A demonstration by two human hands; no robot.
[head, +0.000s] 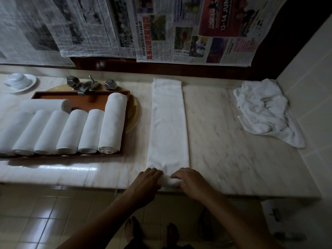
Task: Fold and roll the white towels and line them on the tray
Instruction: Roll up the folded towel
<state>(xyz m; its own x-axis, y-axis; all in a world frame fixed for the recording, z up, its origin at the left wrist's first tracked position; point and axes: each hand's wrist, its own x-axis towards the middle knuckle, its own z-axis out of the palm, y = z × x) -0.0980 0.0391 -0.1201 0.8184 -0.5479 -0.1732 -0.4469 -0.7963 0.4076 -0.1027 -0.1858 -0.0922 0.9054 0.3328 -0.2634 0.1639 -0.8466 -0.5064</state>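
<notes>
A white towel (168,123) folded into a long strip lies on the marble counter, running from the back wall to the front edge. Its near end is curled into a small roll. My left hand (146,182) and my right hand (190,180) grip that roll from either side, fingers curled over it. To the left, a brown wooden tray (93,100) holds several rolled white towels (112,123) lined side by side, with one more lying crosswise behind them.
A heap of unfolded white towels (265,110) sits at the counter's right end by the tiled wall. Metal tap handles (89,84) stand behind the tray, a white cup and saucer (18,83) at far left. Newspapers cover the wall behind.
</notes>
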